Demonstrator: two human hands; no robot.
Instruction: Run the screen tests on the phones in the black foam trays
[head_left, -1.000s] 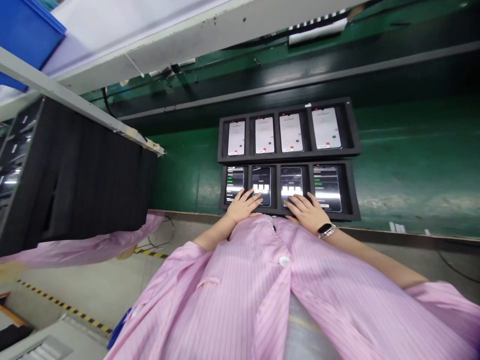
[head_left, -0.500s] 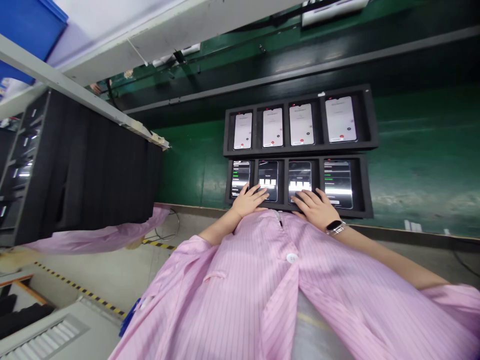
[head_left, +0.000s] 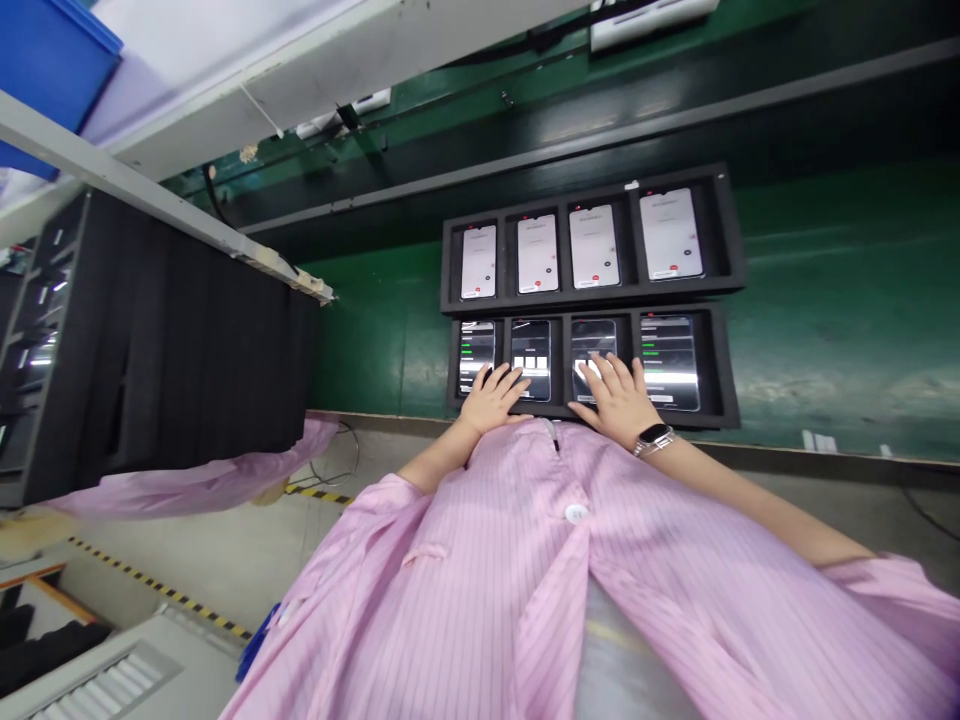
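- View from above: a person in a pink shirt (head_left: 495,560) at a green worktop (head_left: 832,330), both bare hands over a black tray.
- The near tray (head_left: 726,375) lies just before the shirt and holds four lit phones, face up, one per compartment: first phone (head_left: 477,345), second phone (head_left: 531,345), third phone (head_left: 592,340) and fourth phone (head_left: 669,360), from the left. The far tray (head_left: 592,299), just beyond, holds four pale phones (head_left: 595,245).
- The left hand (head_left: 491,400) spreads over the lower ends of the first and second phones; the right hand (head_left: 621,405), with a watch (head_left: 655,434) at its wrist, fans over the third, its outermost fingertip near the fourth.
- Grip: fingers spread on both hands, closed around nothing (whether the tips press the glass or hover cannot be told).
- What could go wrong, as a judgement: an unintended touch, since each hand reaches over more than one compartment and a stray finger could brush a neighbouring screen. The right hand hides part of the third screen, so something shown there could be missed. A wrist leaning on the tray's near wall could nudge it into the far tray.
- Against half a second ago: the right hand reaches further up the third phone, its fingers more fanned and covering more of the white blocks. The left hand is nearly unchanged; both trays keep their places, and the view has shifted slightly.
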